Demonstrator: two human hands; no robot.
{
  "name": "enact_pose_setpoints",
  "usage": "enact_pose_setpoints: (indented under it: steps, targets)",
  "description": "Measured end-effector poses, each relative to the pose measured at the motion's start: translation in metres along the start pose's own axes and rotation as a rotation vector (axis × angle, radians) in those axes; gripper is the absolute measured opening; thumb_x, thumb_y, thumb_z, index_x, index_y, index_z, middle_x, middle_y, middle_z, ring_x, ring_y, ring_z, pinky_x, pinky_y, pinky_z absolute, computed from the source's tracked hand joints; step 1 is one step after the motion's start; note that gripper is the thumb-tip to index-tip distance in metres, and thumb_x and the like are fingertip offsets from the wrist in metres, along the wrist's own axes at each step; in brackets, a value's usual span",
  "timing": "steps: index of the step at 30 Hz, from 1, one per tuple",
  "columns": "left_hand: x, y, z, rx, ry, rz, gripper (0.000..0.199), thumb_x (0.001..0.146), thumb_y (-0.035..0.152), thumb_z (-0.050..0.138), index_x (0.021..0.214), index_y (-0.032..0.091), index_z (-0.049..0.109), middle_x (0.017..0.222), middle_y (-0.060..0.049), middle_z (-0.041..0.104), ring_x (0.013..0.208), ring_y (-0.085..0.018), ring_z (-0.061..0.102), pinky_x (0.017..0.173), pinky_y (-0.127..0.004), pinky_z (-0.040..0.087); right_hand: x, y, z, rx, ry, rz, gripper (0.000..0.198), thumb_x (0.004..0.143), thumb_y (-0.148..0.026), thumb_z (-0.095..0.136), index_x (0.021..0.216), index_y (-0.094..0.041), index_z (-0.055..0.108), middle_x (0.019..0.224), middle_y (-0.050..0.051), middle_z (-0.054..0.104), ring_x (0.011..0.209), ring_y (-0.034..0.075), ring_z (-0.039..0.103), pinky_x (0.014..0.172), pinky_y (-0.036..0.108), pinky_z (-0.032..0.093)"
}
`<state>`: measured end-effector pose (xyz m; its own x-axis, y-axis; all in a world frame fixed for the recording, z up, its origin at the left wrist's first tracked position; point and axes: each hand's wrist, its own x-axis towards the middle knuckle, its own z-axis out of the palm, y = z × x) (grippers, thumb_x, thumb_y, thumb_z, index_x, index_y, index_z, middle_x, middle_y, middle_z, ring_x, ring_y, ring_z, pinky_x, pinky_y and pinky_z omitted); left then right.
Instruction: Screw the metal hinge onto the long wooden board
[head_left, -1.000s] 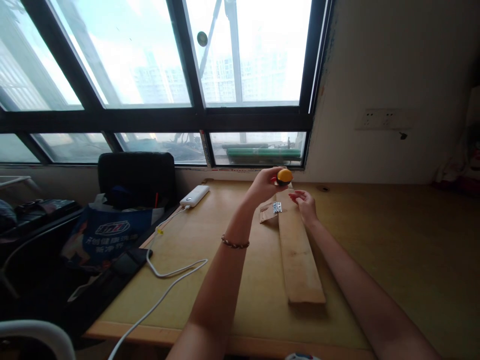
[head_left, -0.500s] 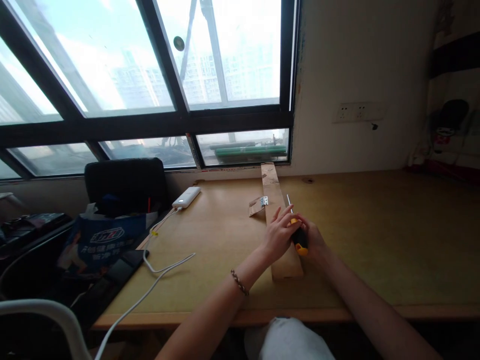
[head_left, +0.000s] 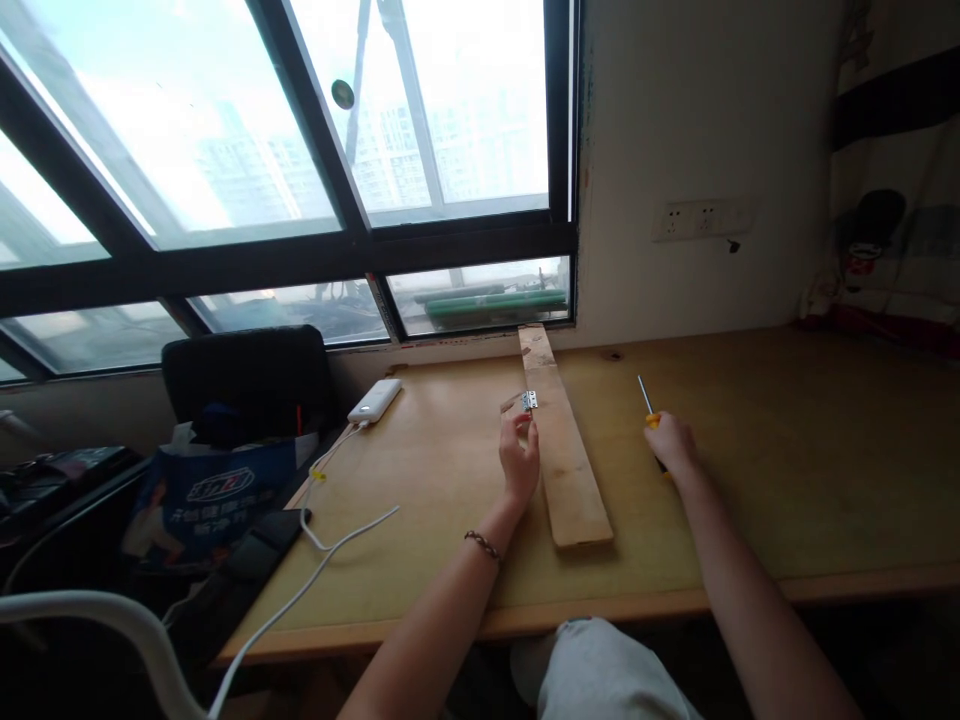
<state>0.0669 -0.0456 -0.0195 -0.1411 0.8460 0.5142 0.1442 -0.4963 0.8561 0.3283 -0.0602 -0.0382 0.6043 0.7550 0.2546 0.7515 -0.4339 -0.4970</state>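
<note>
Wooden worktop (head_left: 787, 480): plank (head_left: 564, 440) lengthwise at centre w/ hinge (head_left: 529, 401) at its left edge, power bank (head_left: 375, 400) + white cable (head_left: 330, 555) far left, screwdriver (head_left: 646, 405) right of plank.

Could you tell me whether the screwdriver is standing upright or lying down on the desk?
Lying down: the screwdriver rests flat on the desk, shaft pointing toward the wall, with the right hand covering its handle.

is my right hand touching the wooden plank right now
Apart. The head view shows the right hand on the screwdriver, with bare desk showing between it and the wooden plank.
</note>
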Motion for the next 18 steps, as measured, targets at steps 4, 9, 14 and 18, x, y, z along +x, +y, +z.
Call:
enact_pose_setpoints:
  steps: [4,9,14,18]
  targets:
    - [0.003,-0.021,0.007,-0.045,-0.004,-0.174,0.015,0.079,0.03,0.052,0.084,0.017,0.056,0.085,-0.006,0.06,0.077,-0.016,0.057,0.074,-0.028,0.045,0.001,0.009,-0.001,-0.182,0.009,0.059,0.025,0.07,-0.02,0.055,0.092,-0.009,0.062,0.074,0.018,0.064,0.07,0.028,0.064,0.056,0.032,0.045]
    - [0.007,-0.039,0.012,-0.118,0.033,-0.289,0.014,0.077,0.03,0.051,0.081,0.017,0.054,0.078,-0.004,0.059,0.074,-0.015,0.057,0.072,-0.028,0.045,0.003,0.015,-0.002,-0.262,0.027,0.024,0.021,0.071,-0.016,0.052,0.086,-0.014,0.067,0.081,0.018,0.063,0.075,0.027,0.064,0.058,0.034,0.047]
    - [0.01,-0.049,0.015,-0.21,0.083,-0.422,0.014,0.075,0.03,0.052,0.08,0.016,0.052,0.076,-0.003,0.059,0.071,-0.014,0.058,0.068,-0.027,0.046,0.004,0.019,0.002,-0.273,0.07,0.047,0.02,0.071,-0.013,0.052,0.08,-0.013,0.069,0.082,0.02,0.061,0.074,0.03,0.064,0.056,0.037,0.047]
    - [0.01,-0.052,0.015,-0.215,0.081,-0.409,0.015,0.073,0.029,0.054,0.078,0.016,0.052,0.074,-0.003,0.058,0.068,-0.014,0.057,0.065,-0.026,0.046,0.002,0.019,0.007,-0.246,0.066,0.067,0.021,0.072,-0.012,0.05,0.079,-0.011,0.069,0.078,0.022,0.061,0.075,0.033,0.062,0.055,0.041,0.046]
